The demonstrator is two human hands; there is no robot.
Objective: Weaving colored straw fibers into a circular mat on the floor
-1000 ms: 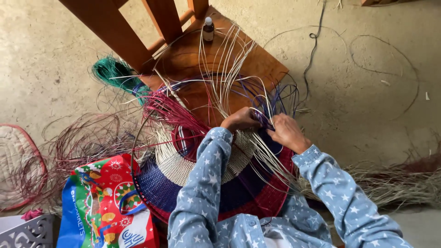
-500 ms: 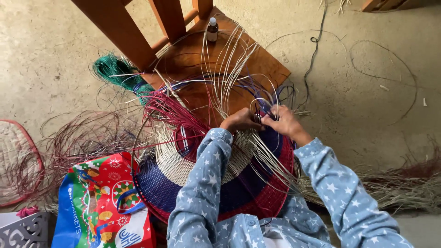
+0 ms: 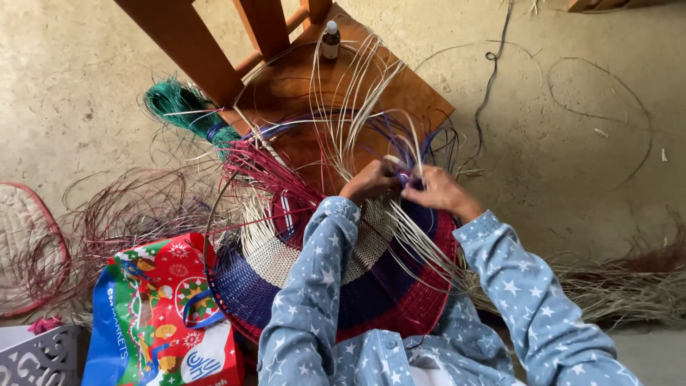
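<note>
I look down at a round woven basket (image 3: 300, 279) in red, white and blue on my lap. Its far edge sits against a wooden chair (image 3: 300, 86), so it is tight there. The floor (image 3: 572, 143) to the right has more room. My left hand (image 3: 370, 180) and right hand (image 3: 439, 191) meet at the basket's far rim, close together. Both are curled shut, pinching thin pale strands (image 3: 357, 93) that stick up. A small bottle (image 3: 330, 39) stands on the chair, and a bright bag (image 3: 161, 314) lies left
</note>
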